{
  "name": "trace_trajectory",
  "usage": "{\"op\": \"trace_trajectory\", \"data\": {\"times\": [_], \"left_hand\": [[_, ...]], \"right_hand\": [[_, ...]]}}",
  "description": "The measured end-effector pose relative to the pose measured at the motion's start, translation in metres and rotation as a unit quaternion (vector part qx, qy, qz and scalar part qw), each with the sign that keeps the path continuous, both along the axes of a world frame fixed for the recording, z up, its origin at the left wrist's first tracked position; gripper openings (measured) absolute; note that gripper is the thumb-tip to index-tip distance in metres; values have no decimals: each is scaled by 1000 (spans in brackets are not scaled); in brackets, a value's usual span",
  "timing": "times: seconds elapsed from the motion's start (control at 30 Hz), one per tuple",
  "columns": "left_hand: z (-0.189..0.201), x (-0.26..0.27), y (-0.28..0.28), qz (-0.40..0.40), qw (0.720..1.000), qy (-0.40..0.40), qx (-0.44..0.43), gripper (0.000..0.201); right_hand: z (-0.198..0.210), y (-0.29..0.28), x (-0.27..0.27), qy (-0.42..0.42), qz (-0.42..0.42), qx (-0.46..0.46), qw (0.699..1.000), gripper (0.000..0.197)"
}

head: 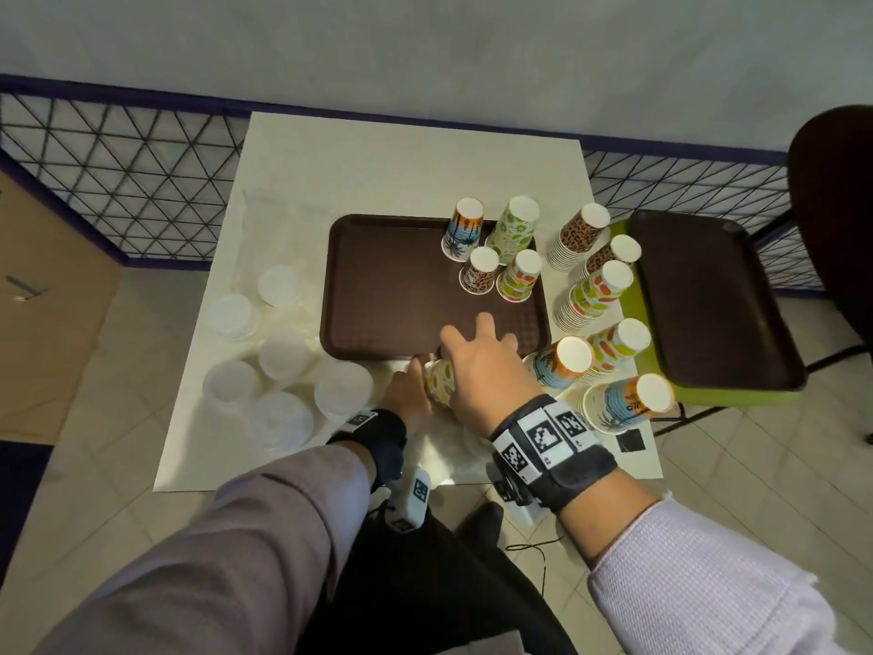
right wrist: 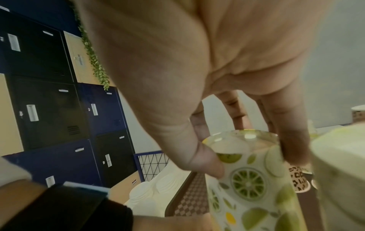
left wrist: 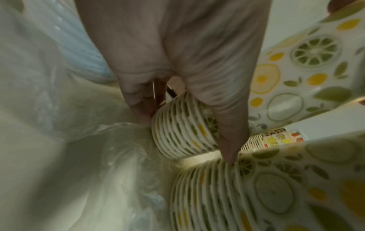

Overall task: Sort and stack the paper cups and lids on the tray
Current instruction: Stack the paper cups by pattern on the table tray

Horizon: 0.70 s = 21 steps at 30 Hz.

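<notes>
Both hands meet at the near edge of the brown tray (head: pixel 392 286). A stack of lime-print paper cups (head: pixel 439 382) lies between them. My left hand (head: pixel 418 371) grips its rim end (left wrist: pixel 181 128). My right hand (head: pixel 472 352) pinches the closed base end of the outer lime cup (right wrist: pixel 247 164) between thumb and fingers. A second lime-print stack (left wrist: pixel 217 195) lies close by, under my left thumb. Several upturned cup stacks (head: pixel 496 257) stand on the tray's far right corner. Stacks of translucent lids (head: pixel 283 356) sit on the table to the tray's left.
More patterned cup stacks (head: pixel 590 286) crowd the table right of the tray. Crumpled clear plastic wrap (head: pixel 449 451) lies at the table's near edge. A second brown tray (head: pixel 708 300) rests on a green one on a chair at the right. A mesh fence (head: pixel 141 172) runs behind.
</notes>
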<state>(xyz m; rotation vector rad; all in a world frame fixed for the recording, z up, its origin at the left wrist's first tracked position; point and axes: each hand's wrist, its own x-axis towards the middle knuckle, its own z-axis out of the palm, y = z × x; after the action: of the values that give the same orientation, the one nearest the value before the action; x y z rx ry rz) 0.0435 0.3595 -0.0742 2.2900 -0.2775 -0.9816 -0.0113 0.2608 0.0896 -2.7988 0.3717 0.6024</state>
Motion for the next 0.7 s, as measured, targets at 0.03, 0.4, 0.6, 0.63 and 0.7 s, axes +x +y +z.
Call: {"op": "trace_trajectory", "data": {"times": [0.03, 0.4, 0.6, 0.63, 0.7], "left_hand": [[2, 0, 1, -6, 1000, -9, 14, 38], [13, 3, 11, 45, 989, -89, -113, 94], [35, 8, 27, 92, 970, -43, -222, 86], [37, 8, 31, 91, 967, -27, -235, 87], [39, 9, 38, 90, 963, 5, -254, 87]], "right_hand": [[1, 0, -1, -1, 2, 4, 1000, 47], [27, -10, 1, -69, 44, 50, 995, 52], [45, -18, 6, -140, 76, 139, 977, 51], [50, -22, 3, -165, 68, 170, 969, 53], [62, -34, -8, -230, 38, 203, 951, 54]]}}
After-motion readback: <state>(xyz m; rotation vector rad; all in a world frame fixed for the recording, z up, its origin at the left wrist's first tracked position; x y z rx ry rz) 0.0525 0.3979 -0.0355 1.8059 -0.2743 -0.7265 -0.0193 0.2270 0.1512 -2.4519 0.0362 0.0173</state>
